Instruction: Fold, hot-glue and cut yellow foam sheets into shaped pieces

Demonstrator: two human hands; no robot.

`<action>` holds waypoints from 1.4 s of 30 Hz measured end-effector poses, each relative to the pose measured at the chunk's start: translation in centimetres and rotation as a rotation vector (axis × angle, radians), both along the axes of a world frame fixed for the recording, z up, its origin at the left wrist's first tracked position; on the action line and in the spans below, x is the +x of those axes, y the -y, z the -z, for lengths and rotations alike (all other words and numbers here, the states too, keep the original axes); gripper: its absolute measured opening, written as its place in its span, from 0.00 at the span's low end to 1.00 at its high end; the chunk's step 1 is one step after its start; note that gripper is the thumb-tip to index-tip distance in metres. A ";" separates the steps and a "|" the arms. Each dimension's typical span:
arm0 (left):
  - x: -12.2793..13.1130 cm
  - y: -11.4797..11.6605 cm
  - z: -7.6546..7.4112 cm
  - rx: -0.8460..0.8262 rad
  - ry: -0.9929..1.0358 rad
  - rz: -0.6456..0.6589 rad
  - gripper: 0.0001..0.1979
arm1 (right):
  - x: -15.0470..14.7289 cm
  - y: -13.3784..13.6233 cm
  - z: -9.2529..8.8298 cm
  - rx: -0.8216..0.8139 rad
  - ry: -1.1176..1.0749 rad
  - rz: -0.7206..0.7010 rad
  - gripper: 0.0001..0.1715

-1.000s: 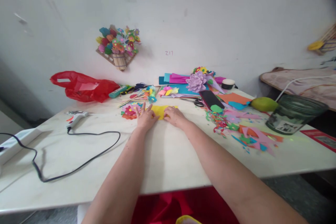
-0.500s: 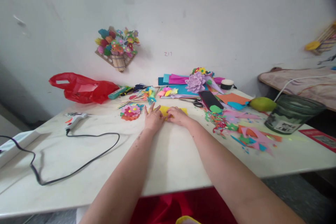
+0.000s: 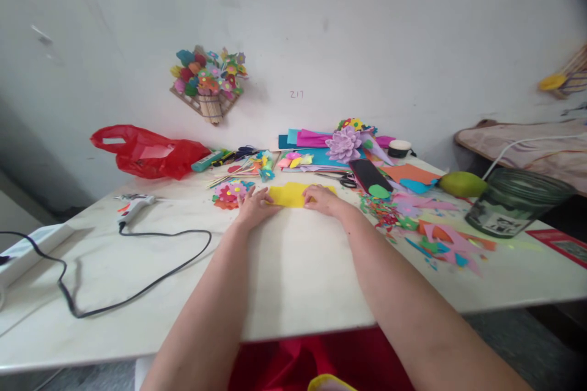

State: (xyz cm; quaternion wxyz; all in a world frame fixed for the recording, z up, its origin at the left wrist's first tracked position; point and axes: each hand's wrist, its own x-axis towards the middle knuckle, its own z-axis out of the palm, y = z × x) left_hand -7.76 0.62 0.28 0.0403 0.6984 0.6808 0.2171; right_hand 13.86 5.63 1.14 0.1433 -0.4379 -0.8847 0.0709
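Note:
A yellow sheet of craft foam (image 3: 288, 195) lies flat on the white table (image 3: 284, 269), far from me near its middle. My left hand (image 3: 254, 206) rests at the sheet's left end, fingers curled down on its edge. My right hand (image 3: 323, 200) presses on the right end, fingers bent over it. Both hands touch the sheet and it is stretched out between them. A small pile of foam flowers (image 3: 229, 192) sits just left of my left hand.
A glue gun (image 3: 132, 204) with a black cord (image 3: 137, 281) lies at the left, behind it a red plastic bag (image 3: 149, 151). Coloured foam scraps (image 3: 435, 235), scissors (image 3: 343, 179), a purple flower (image 3: 343, 143) and a dark jar (image 3: 513, 198) crowd the right.
My hands have moved apart, the left one leftward and the right one rightward. The yellow sheet shows wider between them than before.

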 end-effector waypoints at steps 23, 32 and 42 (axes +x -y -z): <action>0.4 -0.5 0.3 0.037 0.177 0.109 0.07 | -3.0 -1.0 2.5 0.131 -0.259 -0.056 0.03; 0.1 -0.5 0.4 0.041 0.290 0.056 0.07 | -3.1 -0.7 2.3 0.071 -0.293 -0.025 0.03; 0.0 -0.8 0.6 0.046 0.348 0.059 0.06 | -3.6 -0.3 2.0 0.049 -0.292 0.017 0.04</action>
